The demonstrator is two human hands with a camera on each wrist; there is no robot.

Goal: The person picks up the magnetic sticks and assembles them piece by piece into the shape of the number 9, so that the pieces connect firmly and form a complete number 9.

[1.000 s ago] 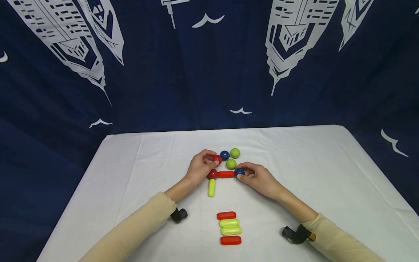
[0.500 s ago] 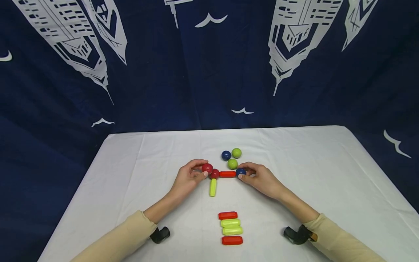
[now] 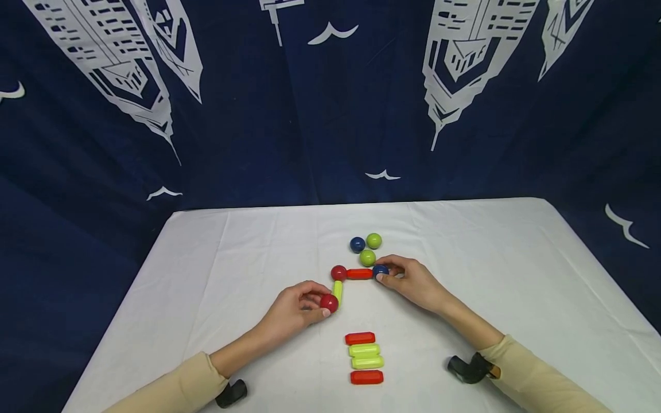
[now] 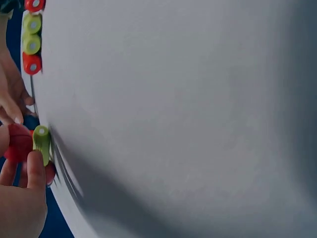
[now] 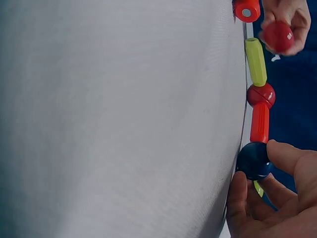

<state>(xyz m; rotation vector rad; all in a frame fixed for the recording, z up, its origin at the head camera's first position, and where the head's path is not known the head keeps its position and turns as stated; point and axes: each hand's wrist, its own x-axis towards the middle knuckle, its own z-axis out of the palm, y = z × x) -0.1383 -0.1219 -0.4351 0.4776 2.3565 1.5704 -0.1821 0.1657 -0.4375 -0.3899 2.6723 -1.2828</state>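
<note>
My left hand (image 3: 320,303) grips a red ball (image 3: 329,302) and holds it at the near end of a yellow-green rod (image 3: 338,290). That rod runs up to a second red ball (image 3: 338,272), which joins a red rod (image 3: 359,273) and a blue ball (image 3: 381,269). My right hand (image 3: 383,271) pinches this blue ball between thumb and fingers. The right wrist view shows the chain in a line: blue ball (image 5: 253,160), red rod (image 5: 259,122), red ball (image 5: 261,95), yellow-green rod (image 5: 255,61). In the left wrist view the held red ball (image 4: 19,144) touches the rod's end (image 4: 41,143).
Three loose balls lie just beyond the chain: blue (image 3: 357,245), green (image 3: 373,240), green (image 3: 367,257). Several spare rods are stacked near me, red (image 3: 360,338) to red (image 3: 366,377). The white tablecloth (image 3: 232,258) ends at a dark blue curtain (image 3: 310,115).
My left hand lifted the red ball from the loose group, carried it past the chain's left end and brought it down to the yellow-green rod's near end. The right hand stayed on the blue ball.
</note>
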